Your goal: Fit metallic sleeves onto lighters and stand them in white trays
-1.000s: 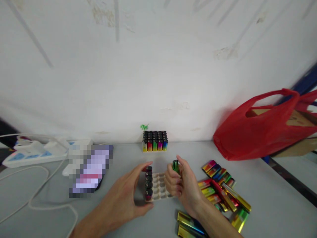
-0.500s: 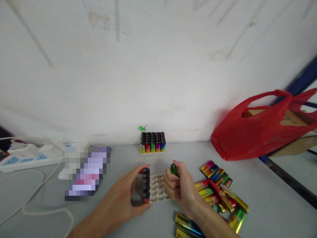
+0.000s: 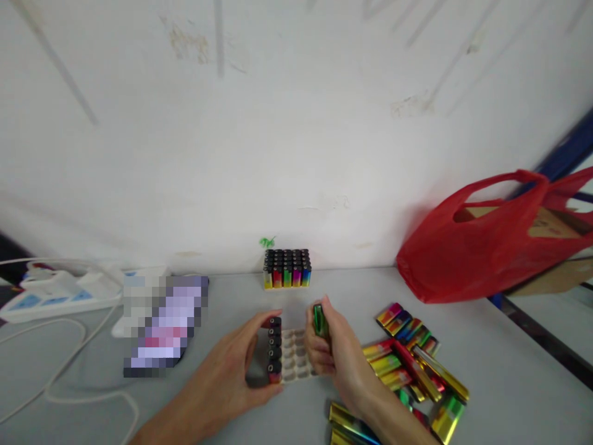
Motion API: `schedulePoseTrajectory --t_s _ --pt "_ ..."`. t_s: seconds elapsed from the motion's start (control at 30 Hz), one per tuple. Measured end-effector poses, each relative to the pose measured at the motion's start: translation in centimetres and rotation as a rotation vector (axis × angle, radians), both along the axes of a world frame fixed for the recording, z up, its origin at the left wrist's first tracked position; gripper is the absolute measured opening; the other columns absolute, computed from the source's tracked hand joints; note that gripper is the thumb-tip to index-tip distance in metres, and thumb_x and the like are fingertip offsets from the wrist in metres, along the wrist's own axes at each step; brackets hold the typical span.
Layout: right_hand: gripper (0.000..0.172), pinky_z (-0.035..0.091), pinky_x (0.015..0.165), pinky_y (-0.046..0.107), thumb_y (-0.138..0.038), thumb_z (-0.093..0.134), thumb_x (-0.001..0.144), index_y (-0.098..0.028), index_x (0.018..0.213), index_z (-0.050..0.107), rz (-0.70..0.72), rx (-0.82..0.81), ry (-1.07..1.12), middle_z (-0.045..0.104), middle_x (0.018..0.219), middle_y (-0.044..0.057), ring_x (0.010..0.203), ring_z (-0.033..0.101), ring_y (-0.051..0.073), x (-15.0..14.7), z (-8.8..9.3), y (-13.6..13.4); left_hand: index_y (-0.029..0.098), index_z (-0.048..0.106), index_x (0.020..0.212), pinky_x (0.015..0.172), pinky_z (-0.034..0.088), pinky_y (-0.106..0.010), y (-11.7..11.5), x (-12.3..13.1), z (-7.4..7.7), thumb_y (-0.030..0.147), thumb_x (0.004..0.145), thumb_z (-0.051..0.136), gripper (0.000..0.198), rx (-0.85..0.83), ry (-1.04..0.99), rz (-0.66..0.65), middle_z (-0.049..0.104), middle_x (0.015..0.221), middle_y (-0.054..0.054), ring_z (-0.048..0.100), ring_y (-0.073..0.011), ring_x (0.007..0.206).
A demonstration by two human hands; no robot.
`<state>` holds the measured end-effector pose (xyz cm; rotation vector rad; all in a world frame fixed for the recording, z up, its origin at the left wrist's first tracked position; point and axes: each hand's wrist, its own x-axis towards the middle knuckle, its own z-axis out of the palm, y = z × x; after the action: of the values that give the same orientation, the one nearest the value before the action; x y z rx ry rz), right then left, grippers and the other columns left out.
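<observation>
- Grey table [image 3: 231,300], scuffed white wall [image 3: 296,123] behind, red bag [image 3: 472,256] at right
- Shiny green lighter [image 3: 319,318], lower centre of frame, snug in the grip of the right hand [image 3: 337,349]
- Left hand [image 3: 234,361] spans wide round a row of black-topped lighters [image 3: 275,353]; can't tell if it's pinching
- Right hand hides the green one's lower end, plus some tray [image 3: 290,355]

A grey desk [image 3: 514,386] carries, left to right, a white power strip [image 3: 60,303], a loose pale cable [image 3: 65,366], a pixelated phone [image 3: 169,327], a light socketed tray [image 3: 293,355], scattered shiny lighters [image 3: 417,372] and a red bag [image 3: 472,259]. Near the wall [image 3: 259,136] stands a block of upright lighters [image 3: 287,272].
</observation>
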<state>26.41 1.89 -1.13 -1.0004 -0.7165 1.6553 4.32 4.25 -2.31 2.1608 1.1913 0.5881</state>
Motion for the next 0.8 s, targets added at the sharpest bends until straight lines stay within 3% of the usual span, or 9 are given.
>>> schedulePoseTrajectory --t_s 0.1,0.2,0.27,0.4,0.53,0.8 --pt "0.056 0.035 0.054 0.025 -0.08 0.069 0.1 -0.026 0.091 0.057 -0.046 0.196 -0.119 0.052 0.067 -0.007 0.057 0.041 0.013 -0.29 0.27 -0.38 0.028 0.055 0.162 0.089 0.063 -0.044 0.08 -0.03 -0.22 0.023 0.08 0.089 0.089 0.022 -0.019 0.001 0.079 0.093 0.0 0.076 -0.0311 0.084" --pt "0.043 0.049 0.08 0.03 -0.064 0.069 0.108 -0.023 0.096 0.068 -0.088 0.339 -0.305 0.065 0.091 0.0 0.087 0.06 0.02 -0.2 0.29 -0.62 0.03 0.058 0.159 0.1 0.063 -0.046 0.14 -0.1 -0.46 0.019 0.079 0.089 0.087 0.033 -0.062 -0.007 0.083 0.116 -0.005 0.078 -0.0343 0.104" --pt "0.036 0.05 0.089 0.032 -0.058 0.071 0.109 -0.023 0.101 0.072 -0.122 0.388 -0.402 0.067 0.101 0.002 0.098 0.061 0.023 0.02 0.07 -0.57 0.031 0.059 0.16 0.103 0.063 -0.046 0.14 -0.14 -0.55 0.017 0.078 0.087 0.088 0.03 -0.081 -0.017 0.082 0.129 -0.007 0.078 -0.0345 0.111" --pt "0.024 0.05 0.091 0.034 -0.045 0.067 0.113 -0.024 0.106 0.074 -0.159 0.482 -0.565 0.07 0.103 0.003 0.1 0.064 0.024 0.46 -0.42 -0.3 0.032 0.059 0.162 0.097 0.065 -0.045 0.09 -0.19 -0.56 0.021 0.08 0.087 0.087 0.065 -0.099 -0.018 0.083 0.126 -0.006 0.079 -0.0336 0.106" --pt "0.013 0.051 0.095 0.032 -0.029 0.065 0.115 -0.025 0.114 0.077 -0.161 0.598 -0.72 0.074 0.11 0.003 0.104 0.068 0.023 0.59 -0.33 -0.33 0.032 0.061 0.16 0.1 0.065 -0.046 0.15 -0.17 -0.53 0.021 0.078 0.089 0.087 0.083 -0.107 -0.016 0.083 0.127 -0.006 0.078 -0.0369 0.116" --pt "0.026 0.054 0.098 0.031 -0.011 0.062 0.114 -0.027 0.125 0.079 -0.054 0.732 -0.829 0.075 0.116 0.003 0.111 0.072 0.022 0.38 -0.2 -0.43 0.03 0.062 0.157 0.109 0.064 -0.051 0.28 -0.12 -0.64 0.015 0.075 0.089 0.088 0.071 -0.132 -0.026 0.083 0.132 -0.007 0.078 -0.0389 0.123"
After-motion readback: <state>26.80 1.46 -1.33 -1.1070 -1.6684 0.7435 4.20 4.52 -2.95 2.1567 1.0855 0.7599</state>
